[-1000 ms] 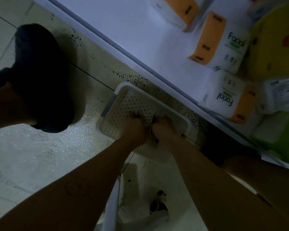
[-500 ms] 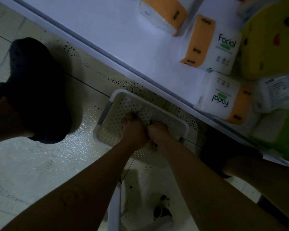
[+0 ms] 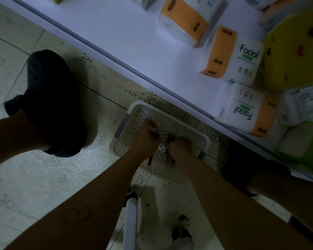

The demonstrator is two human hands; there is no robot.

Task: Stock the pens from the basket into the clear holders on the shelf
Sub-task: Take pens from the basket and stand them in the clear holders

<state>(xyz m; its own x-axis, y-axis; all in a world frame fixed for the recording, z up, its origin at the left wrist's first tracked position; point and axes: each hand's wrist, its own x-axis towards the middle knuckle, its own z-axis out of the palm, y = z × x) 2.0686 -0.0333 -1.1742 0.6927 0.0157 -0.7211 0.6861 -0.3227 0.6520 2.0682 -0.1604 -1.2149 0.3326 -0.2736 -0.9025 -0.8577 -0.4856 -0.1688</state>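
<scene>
We are at the picking-up stage, we judge: left hand (image 3: 145, 139) and right hand (image 3: 179, 147) both curl round dark pens (image 3: 170, 138) in the basket (image 3: 134, 107) on the floor (image 3: 43, 177), with no clear holders in sight.

Basket (image 3: 128, 141) is down on the tiled floor (image 3: 43, 177), tucked just beside the front edge of the shelf (image 3: 116, 33). It's white plastic, rectangular with rounded corners, walls and bottom peppered with holes, with a grey handle piece on the rim at each end. It sits flat, mouth up. Inside are the pens (image 3: 170, 138), dark and slender (too dim to count), bunched mid-basket, ends poking out from the left hand (image 3: 146, 139) and right hand (image 3: 179, 147) curled round them.
</scene>
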